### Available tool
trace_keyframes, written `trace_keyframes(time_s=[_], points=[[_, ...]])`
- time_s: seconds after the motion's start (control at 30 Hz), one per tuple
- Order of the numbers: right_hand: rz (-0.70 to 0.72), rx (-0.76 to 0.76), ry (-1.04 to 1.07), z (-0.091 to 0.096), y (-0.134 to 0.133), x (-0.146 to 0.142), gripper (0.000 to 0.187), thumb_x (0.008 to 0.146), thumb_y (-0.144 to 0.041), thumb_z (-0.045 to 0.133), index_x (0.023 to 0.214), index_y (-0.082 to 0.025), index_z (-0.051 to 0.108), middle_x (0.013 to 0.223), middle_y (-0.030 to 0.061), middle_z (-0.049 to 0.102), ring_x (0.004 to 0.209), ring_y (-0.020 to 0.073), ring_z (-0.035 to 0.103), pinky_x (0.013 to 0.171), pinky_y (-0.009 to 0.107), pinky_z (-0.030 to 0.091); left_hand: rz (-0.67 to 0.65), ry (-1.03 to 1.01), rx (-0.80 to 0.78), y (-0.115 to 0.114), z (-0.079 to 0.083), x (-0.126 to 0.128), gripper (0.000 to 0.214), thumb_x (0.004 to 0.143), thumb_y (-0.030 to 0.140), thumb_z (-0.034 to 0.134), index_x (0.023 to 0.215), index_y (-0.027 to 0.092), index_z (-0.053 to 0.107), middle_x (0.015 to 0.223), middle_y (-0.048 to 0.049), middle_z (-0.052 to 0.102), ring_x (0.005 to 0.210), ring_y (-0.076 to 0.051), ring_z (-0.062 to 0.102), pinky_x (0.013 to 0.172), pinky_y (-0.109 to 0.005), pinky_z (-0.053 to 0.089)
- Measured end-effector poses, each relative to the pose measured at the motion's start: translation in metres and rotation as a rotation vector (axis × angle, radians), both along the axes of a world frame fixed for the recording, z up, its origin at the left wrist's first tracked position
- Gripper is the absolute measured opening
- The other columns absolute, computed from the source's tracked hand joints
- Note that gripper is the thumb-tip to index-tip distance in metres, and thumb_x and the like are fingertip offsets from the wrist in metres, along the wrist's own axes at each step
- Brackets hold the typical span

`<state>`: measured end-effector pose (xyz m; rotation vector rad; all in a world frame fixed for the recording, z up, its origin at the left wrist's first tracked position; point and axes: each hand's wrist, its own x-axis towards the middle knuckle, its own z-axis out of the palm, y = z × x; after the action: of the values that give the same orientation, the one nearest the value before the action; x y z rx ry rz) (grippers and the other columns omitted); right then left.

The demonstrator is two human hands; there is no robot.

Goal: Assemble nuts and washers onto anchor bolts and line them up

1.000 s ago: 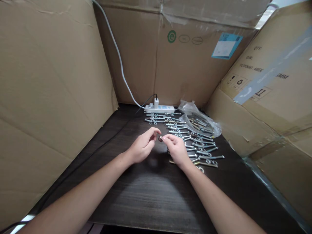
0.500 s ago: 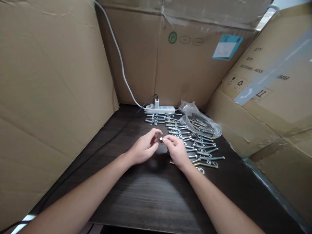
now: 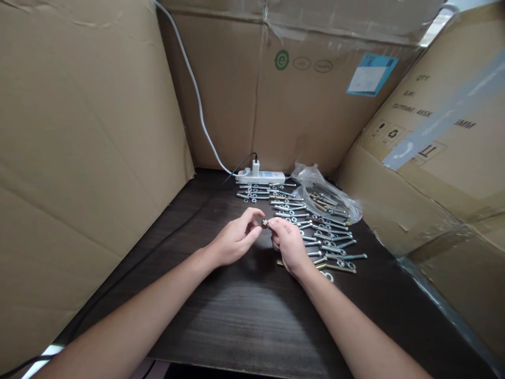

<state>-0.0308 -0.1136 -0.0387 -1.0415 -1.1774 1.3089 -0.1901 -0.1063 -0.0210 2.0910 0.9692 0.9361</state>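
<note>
Between the thumb and fingertips of my right hand [image 3: 289,241] is a small brass-toned hex nut [image 3: 264,223]; the fingers partly cover it. My left hand [image 3: 236,238] faces it from the left, thumb and index finger curved apart around a gap. The left thumb tip is very close to the nut; whether they touch I cannot tell. Under and beyond my right hand lie rows of metal bolts [image 3: 335,247] with loose washers [image 3: 328,276] among them on the dark table [image 3: 221,321].
A clear plastic bag [image 3: 349,202] holding more metal pieces lies at the back right. Behind the bolts stands a white power strip [image 3: 272,177] with a plug and a black cable [image 3: 189,218]. Cardboard walls [image 3: 221,105] enclose the table at the back and sides.
The nut has turned in my right fingers and sits slightly farther right and up. My left hand has hardly moved. The whole view has shifted slightly.
</note>
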Motion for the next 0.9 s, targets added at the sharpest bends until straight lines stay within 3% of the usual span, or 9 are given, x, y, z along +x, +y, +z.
trace_keyframes(time_s=[0.17,0.37,0.67,0.9], points=[[-0.002,-0.151,0.314,0.012,-0.004,-0.003,0.024,0.079,-0.042,0.055,0.074,-0.018,0.055,0.041,-0.0128,0.018,0.037,0.0049,0.010,0.036,0.019,0.012,0.032,0.017,0.045,-0.003,-0.004,0.003,0.047,0.083,0.027,0.054,0.124,0.025,0.031,0.090,0.0002,0.046,0.066,-0.010,0.045,0.058,-0.022,0.038],[0.022,-0.234,0.401,0.023,-0.008,-0.006,0.024,0.078,-0.044,0.053,0.079,-0.020,0.052,0.043,-0.0119,0.019,0.040,0.0066,0.010,0.037,0.019,0.010,0.033,0.092,0.182,-0.009,-0.002,0.015,0.081,0.069,0.031,0.070,0.134,0.026,0.021,0.114,-0.0067,0.041,0.082,-0.015,0.051,0.070,-0.029,0.046],[-0.005,-0.124,0.397,0.018,-0.013,-0.015,0.020,0.079,-0.042,0.053,0.076,-0.022,0.048,0.053,-0.0078,0.028,0.047,0.0093,0.024,0.047,0.022,0.027,0.126,0.178,0.283,-0.012,-0.001,0.022,0.080,0.069,0.034,0.069,0.132,0.027,0.020,0.114,-0.0068,0.043,0.100,-0.024,0.054,0.082,-0.038,0.049],[0.035,-0.097,0.430,0.013,-0.015,-0.018,0.017,0.083,-0.038,0.050,0.077,-0.023,0.049,0.056,-0.0065,0.026,0.049,0.0102,0.024,0.048,0.022,0.027,0.128,0.224,0.303,-0.010,-0.001,0.020,0.076,0.067,0.033,0.068,0.129,0.024,0.024,0.113,-0.0081,0.043,0.097,-0.024,0.054,0.083,-0.041,0.049]])
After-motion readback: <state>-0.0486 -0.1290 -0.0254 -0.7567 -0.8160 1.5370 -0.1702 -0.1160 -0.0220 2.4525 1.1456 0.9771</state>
